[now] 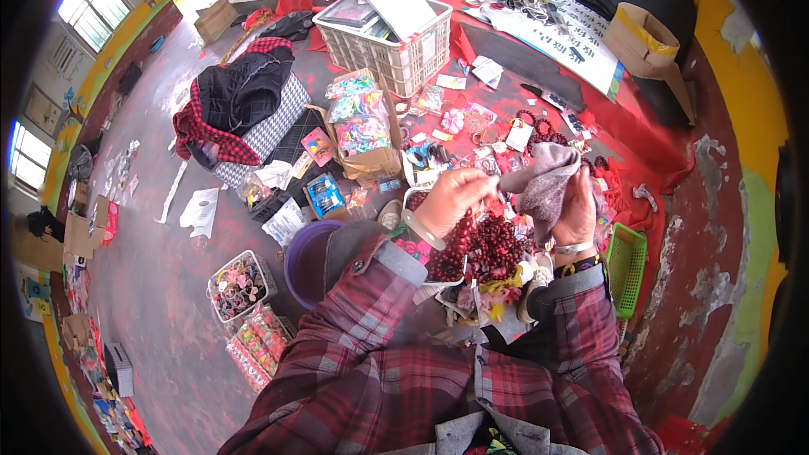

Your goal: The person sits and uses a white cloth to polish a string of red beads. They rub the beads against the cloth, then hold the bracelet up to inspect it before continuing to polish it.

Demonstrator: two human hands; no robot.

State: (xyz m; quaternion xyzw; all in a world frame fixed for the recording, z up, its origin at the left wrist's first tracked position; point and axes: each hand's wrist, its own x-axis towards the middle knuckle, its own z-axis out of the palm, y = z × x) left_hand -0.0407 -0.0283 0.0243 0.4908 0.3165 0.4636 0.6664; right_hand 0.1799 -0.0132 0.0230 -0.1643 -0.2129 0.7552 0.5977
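My left hand (459, 199) pinches the tapered end of a grey cloth (549, 181); its fingertips are partly hidden. My right hand (576, 217) is cupped around the other end, the cloth bunched against the palm and fingers. Just below, a heap of dark red bead strings (497, 248) lies between my forearms. More red beads hang close under my left hand, and I cannot tell whether it also holds them. A white basket (413, 195) with beads in it is partly covered by my left hand and wrist.
A purple bucket (305, 265) stands by my left elbow, a green basket (626, 270) by my right forearm. Farther off are a cardboard box of colourful packets (371, 164), a large crate (392, 55) and a chair with a jacket (240, 88). Small goods crowd the red-covered ledge.
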